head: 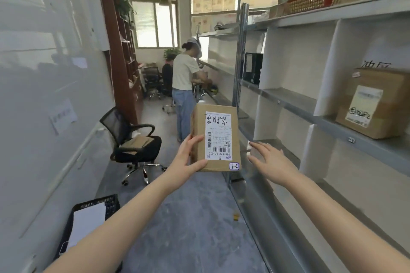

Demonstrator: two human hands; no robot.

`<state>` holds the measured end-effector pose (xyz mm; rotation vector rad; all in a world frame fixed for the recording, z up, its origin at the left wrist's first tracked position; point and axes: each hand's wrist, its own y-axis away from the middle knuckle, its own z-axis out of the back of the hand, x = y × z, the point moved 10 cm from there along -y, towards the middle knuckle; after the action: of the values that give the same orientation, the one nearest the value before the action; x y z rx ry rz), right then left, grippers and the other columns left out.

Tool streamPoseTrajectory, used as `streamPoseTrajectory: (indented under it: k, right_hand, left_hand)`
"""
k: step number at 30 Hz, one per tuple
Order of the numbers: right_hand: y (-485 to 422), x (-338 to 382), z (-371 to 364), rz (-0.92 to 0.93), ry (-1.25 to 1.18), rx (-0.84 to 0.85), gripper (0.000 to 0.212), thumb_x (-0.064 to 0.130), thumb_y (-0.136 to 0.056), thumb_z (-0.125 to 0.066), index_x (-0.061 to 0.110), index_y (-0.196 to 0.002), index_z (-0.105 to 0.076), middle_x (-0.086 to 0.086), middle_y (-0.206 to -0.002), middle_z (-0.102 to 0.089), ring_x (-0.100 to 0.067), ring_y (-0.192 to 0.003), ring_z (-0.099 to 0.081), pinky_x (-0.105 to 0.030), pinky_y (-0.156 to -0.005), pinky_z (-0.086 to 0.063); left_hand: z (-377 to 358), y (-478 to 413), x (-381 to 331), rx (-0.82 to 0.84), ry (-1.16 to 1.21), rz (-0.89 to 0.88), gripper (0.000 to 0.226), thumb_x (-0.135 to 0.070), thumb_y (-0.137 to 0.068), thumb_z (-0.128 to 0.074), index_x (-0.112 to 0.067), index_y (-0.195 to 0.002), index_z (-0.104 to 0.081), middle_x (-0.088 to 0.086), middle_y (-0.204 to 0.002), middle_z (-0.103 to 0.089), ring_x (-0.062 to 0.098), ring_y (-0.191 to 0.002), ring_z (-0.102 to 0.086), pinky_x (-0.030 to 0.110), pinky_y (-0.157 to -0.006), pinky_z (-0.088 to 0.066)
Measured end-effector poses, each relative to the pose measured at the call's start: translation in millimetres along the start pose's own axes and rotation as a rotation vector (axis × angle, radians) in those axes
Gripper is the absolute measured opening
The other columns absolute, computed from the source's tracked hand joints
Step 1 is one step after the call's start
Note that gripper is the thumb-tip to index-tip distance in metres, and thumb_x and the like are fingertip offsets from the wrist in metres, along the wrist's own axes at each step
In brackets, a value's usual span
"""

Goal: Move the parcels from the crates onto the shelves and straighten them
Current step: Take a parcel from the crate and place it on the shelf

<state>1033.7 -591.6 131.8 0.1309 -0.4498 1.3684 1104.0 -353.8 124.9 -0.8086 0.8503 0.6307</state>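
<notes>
In the aisle: a person holds a parcel (216,137) upright in the air, just left of the shelves (332,121).
Parcel: a brown carton, its white shipping label facing the camera and a small sticker at the lower right corner.
Left hand (188,158): clamped on the parcel's lower left edge, with thumb and fingers wrapped round the side.
Right hand (269,162): fingers straight and spread, holding nothing, just right of the parcel and apart from it.
Shelves: grey metal racking along the right wall, with white dividers between the bays.
Middle shelf: a second carton (372,104) stands at its right end, label outward.
Top shelf: a red basket (315,1) sits among cardboard boxes.
Crate (111,203): black, on the floor at lower left by the wall, with a flat white item lying in it.
Chair (135,139): a black office chair near the left wall, flattened cardboard on its seat.
Far end: another person (184,73) stands facing the shelves.
</notes>
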Motion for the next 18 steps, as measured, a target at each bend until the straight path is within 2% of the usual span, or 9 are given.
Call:
streamPoseTrajectory:
  k: [5, 13, 18]
  right_hand:
    - [-103, -11, -22, -0.109, 0.019, -0.041, 0.056, 0.049, -0.099, -0.039, 0.032, -0.151, -0.030, 0.003, -0.158, -0.030, -0.016, -0.147, -0.021, -0.049, -0.120, -0.010]
    - [-263, -49, -63, -0.217, -0.011, -0.084, 0.052, 0.047, -0.100, -0.041, 0.033, -0.149, -0.033, 0.008, -0.154, -0.036, -0.013, -0.143, -0.030, -0.048, -0.120, -0.016]
    - [-392, -74, -91, -0.238, -0.023, -0.085, 0.053, 0.050, -0.100, -0.039, 0.036, -0.150, -0.031, 0.005, -0.155, -0.035, -0.016, -0.141, -0.034, -0.045, -0.118, -0.023]
  left_hand:
    - [24, -117, 62, 0.102, 0.028, -0.031, 0.062, -0.044, -0.083, -0.068, -0.078, -0.121, -0.032, -0.017, -0.161, -0.007, 0.019, -0.148, -0.022, 0.049, -0.120, -0.027]
    - [32, -291, 176, 0.171, 0.152, -0.033, 0.066, -0.057, -0.075, -0.068, -0.069, -0.131, -0.034, -0.016, -0.161, -0.012, 0.016, -0.147, -0.025, 0.050, -0.116, -0.035]
    - [41, -406, 256, 0.224, 0.148, -0.024, 0.071, -0.060, -0.075, -0.069, -0.067, -0.135, -0.032, -0.015, -0.161, -0.014, 0.016, -0.147, -0.025, 0.051, -0.117, -0.033]
